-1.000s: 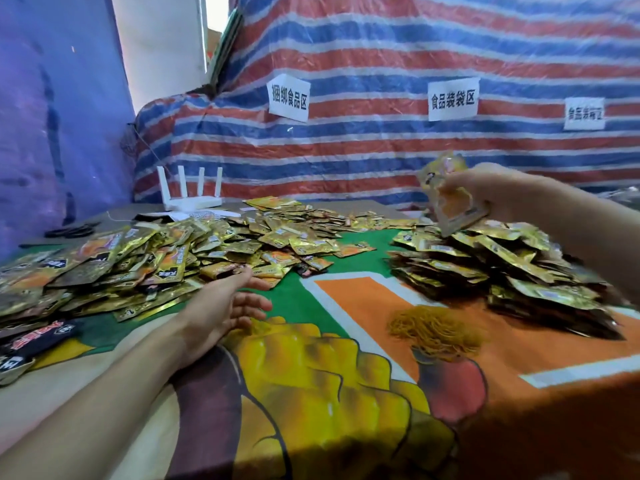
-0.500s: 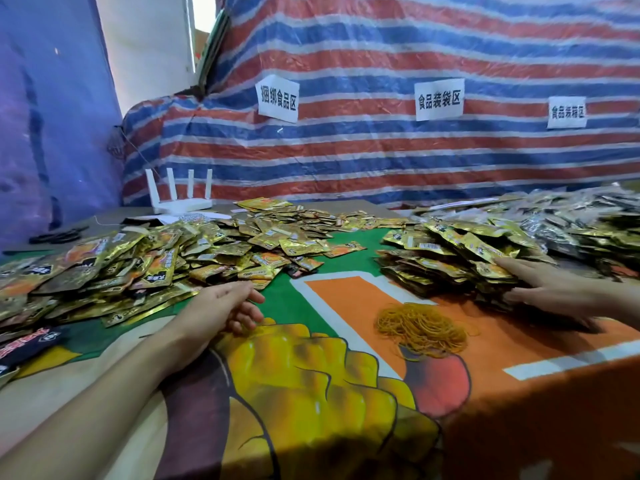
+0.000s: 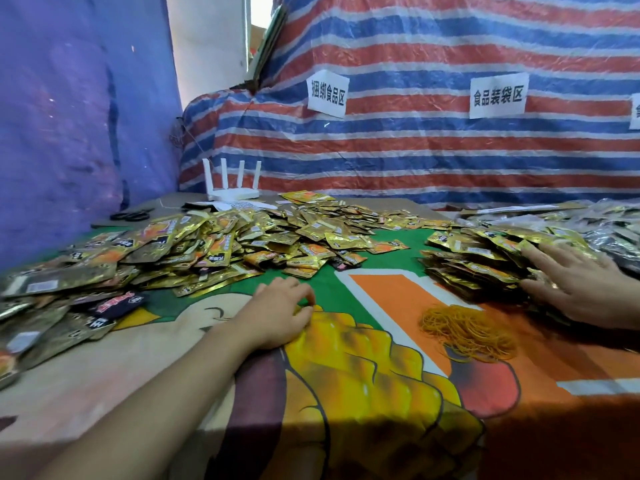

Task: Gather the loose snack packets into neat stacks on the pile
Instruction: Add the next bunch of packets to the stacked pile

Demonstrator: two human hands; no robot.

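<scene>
My right hand [image 3: 575, 285] is pressing flat, fingers spread, on the pile [image 3: 478, 261] at right; my left hand [image 3: 277, 313] is resting empty, loosely curled, near the loose snack packets [image 3: 207, 247] at left; uneven pushing is risking the slick pile sliding apart.

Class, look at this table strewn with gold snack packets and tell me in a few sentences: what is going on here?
A person is midway through sorting. The right hand lies flat, fingers spread, on the stacked pile of packets at the right, apparently steadying it. The left hand rests on the tablecloth, holding nothing, just short of the big loose heap on the left. A tangle of rubber bands lies between the hands, untouched.
</scene>
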